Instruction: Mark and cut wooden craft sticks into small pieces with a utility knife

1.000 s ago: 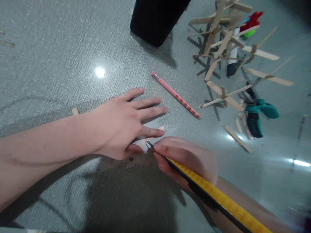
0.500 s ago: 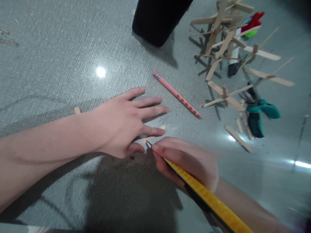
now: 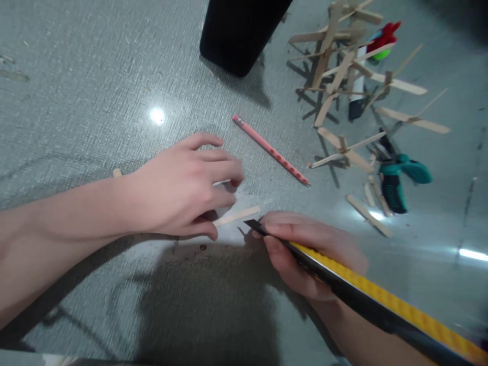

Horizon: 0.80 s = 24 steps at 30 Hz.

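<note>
My left hand (image 3: 186, 188) is palm down over the table with its fingers bent. A thin flat wooden stick (image 3: 240, 215) passes between its thumb and fingers; the stick's left part is hidden under the hand. My right hand (image 3: 312, 244) is closed around a yellow and black utility knife (image 3: 366, 300). The knife's dark blade (image 3: 253, 226) points left, just below the stick's free end and apart from it. A pink pencil (image 3: 270, 150) lies beyond my hands.
A black object (image 3: 240, 40) stands at the top. Crossed wooden-stick pieces (image 3: 339, 91) are spread at the upper right, by a white and red object (image 3: 356, 91). Green-handled pliers (image 3: 396, 188) and loose wood bits (image 3: 368, 216) lie at right. Another stick end (image 3: 117, 173) shows beside my left forearm.
My left fingers have gone from spread flat to bent, and the stick has shifted slightly right. My right hand has drawn the knife back to the right, its blade off the stick.
</note>
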Each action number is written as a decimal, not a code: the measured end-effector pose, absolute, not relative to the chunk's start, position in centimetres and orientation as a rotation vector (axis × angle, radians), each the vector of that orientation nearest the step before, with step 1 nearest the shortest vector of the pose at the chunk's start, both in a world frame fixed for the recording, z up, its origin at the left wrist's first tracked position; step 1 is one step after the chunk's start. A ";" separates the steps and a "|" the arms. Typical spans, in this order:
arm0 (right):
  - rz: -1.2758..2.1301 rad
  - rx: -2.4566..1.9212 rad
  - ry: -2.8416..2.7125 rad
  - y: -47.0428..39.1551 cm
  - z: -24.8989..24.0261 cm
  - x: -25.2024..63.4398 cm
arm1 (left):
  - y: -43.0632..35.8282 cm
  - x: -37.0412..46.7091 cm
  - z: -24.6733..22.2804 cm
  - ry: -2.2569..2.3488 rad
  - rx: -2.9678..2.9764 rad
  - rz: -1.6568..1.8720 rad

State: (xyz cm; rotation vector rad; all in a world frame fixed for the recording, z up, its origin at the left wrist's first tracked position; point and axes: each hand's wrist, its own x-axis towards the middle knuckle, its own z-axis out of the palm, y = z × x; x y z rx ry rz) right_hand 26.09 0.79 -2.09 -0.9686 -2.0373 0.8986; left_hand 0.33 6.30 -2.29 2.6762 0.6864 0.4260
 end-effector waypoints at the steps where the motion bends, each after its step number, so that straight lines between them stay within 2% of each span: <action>1: 0.904 -0.968 -1.994 0.7 -2.1 26.2 | 6.4 0.2 -2.3 0.663 2.676 0.460; 8: 1.062 -1.076 -1.769 0.5 -2.0 26.3 | 6.4 0.0 -2.4 0.532 2.693 0.542; 12: 1.090 -1.068 -1.811 0.6 -2.0 26.2 | 6.0 0.1 -2.0 0.782 2.704 0.594; 19: 1.048 -0.985 -1.968 1.1 -2.0 26.2 | 5.7 -0.7 -1.5 0.768 2.647 0.352; 24: 1.009 -0.927 -2.110 1.7 -1.5 25.1 | 5.5 -0.4 -2.3 0.735 2.720 0.368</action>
